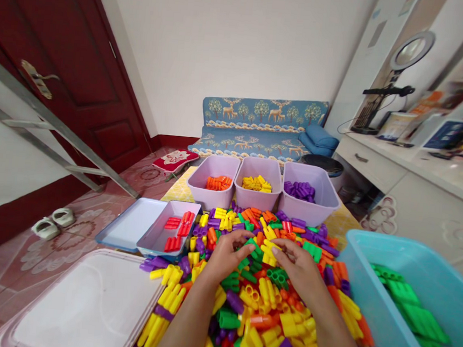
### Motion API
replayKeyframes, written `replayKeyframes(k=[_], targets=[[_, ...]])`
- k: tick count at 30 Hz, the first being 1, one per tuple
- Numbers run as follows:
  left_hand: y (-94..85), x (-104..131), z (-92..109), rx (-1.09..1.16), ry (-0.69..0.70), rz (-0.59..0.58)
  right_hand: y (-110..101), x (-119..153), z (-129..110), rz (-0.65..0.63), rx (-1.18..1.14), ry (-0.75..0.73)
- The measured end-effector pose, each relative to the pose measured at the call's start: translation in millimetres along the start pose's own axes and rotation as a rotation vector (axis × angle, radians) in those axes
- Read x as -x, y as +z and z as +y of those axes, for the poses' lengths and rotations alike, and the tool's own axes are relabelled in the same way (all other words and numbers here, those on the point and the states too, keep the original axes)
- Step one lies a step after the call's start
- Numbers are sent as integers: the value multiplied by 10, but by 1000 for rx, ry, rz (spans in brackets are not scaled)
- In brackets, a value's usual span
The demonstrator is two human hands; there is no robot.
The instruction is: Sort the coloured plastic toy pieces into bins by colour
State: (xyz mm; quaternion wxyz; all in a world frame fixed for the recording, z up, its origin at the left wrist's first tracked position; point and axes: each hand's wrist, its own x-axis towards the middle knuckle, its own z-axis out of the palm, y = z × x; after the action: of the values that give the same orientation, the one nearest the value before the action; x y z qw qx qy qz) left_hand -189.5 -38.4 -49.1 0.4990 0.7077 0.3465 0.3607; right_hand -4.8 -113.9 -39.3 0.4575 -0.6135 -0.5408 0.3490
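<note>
A heap of bullet-shaped, hollow plastic blocks (234,302) in yellow, green, purple, orange and red covers the table in front of me. My left hand (228,255) hovers over the middle of it, fingers curved, with a gap between thumb and forefinger. Just beyond its fingertips is a green block (254,248). My right hand (297,263) has its thumb and fingers closed at the edge of a yellow block (270,252), facing the left hand. Part of that block's right edge is hidden by the fingertips.
Three lilac bins hold orange (209,197), yellow (256,200) and purple blocks (299,191). At left, a shallow box (150,242) contains red blocks, near a white lid (91,296). Green blocks lie in a turquoise tub (389,317) at right. A patterned sofa (254,139) stands behind.
</note>
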Motion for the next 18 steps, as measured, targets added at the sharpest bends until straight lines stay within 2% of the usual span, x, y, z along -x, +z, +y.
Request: replayKeyframes(k=[4, 9, 15, 18], targets=[[12, 20, 27, 58, 2, -44, 50, 6, -47, 3, -199, 51], [12, 36, 8, 112, 3, -91, 123, 27, -134, 68, -269, 88], [42, 40, -53, 145, -33, -117, 165, 34, -129, 30, -338, 68], [56, 33, -48, 218, -45, -124, 181, 31, -138, 74, -389, 80]])
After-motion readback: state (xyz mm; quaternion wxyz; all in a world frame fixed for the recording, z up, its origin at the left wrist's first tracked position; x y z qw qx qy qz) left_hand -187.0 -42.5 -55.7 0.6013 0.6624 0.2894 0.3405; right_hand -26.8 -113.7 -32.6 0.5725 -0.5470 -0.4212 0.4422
